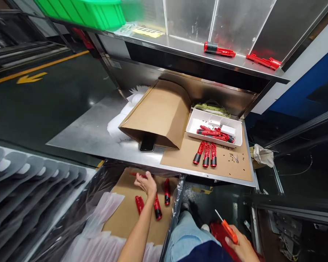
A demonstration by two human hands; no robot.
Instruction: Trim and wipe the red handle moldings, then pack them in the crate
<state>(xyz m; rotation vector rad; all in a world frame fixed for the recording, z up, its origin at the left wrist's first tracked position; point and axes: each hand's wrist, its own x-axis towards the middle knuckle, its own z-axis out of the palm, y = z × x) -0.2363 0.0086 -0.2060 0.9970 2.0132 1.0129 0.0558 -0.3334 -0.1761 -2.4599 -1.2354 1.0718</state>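
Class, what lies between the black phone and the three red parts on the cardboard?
Head view: bare steel tabletop, then bare brown cardboard sheet.

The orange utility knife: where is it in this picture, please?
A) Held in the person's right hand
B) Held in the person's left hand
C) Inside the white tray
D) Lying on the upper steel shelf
A. The right hand grips the orange utility knife at the lower right of the view, beside the jeans-covered leg.
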